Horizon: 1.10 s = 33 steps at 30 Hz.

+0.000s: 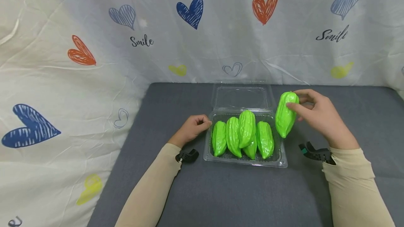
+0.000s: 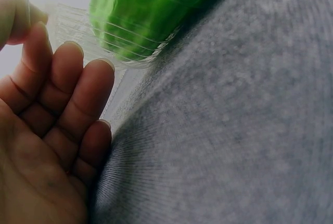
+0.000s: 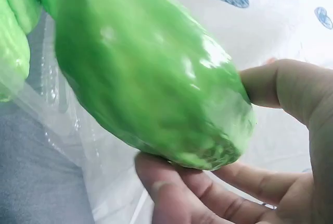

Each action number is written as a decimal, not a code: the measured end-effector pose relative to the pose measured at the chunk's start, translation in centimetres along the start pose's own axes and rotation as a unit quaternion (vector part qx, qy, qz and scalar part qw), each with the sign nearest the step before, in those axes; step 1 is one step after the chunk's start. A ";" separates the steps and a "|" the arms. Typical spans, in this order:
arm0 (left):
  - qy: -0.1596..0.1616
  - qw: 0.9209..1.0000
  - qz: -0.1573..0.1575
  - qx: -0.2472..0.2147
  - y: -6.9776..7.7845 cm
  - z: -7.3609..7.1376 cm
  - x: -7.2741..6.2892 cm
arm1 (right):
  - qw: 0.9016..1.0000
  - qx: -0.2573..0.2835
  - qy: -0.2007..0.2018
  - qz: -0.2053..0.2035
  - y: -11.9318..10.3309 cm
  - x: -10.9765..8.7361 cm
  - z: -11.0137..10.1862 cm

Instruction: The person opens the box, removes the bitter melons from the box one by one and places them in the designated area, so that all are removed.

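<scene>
A bright green, ridged bitter melon [image 1: 285, 115] is held up by my right hand [image 1: 322, 115] just beyond the right edge of a clear plastic clamshell box [image 1: 246, 163]. In the right wrist view, the thumb and fingers grip the blunt end of this bitter melon [image 3: 140, 73], and its tapered end points away. Several more bitter melons [image 1: 264, 139] lie in the box's base, one [image 1: 247, 129] on top of the others. My left hand [image 1: 192, 128] pinches the box's left rim between thumb and index finger; its other fingers [image 2: 96, 86] curl loosely.
The box's transparent lid [image 1: 243, 97] lies folded open behind the base. Everything rests on a dark grey cloth-covered table [image 1: 240, 195]. A pale curtain [image 1: 217, 45] printed with hearts hangs along the back and left. Black straps [image 1: 317, 152] sit at both wrists.
</scene>
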<state>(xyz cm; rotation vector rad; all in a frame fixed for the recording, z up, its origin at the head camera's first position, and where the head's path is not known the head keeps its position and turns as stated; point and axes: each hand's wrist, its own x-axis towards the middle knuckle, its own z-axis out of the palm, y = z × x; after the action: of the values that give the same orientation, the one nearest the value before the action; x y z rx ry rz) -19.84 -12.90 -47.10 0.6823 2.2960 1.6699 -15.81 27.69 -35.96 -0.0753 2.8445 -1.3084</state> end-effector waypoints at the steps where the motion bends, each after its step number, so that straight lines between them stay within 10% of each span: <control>1: 0.000 1.000 -0.001 0.000 0.0 0.0 0.0 | 1.000 0.003 0.008 0.002 0.1 0.0 0.0; 15: 0.004 1.000 -0.003 0.007 0.0 0.1 0.0 | 0.994 0.053 0.089 0.039 1.5 0.7 0.3; 33: 0.004 1.000 -0.002 0.001 0.0 0.1 0.0 | 0.994 0.035 0.080 0.061 4.6 2.6 1.8</control>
<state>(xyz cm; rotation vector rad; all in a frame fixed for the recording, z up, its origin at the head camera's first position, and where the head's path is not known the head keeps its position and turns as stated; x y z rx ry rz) -19.83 -12.84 -47.12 0.6718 2.3044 1.6716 -18.54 29.23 -40.61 0.2097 2.8745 -1.4475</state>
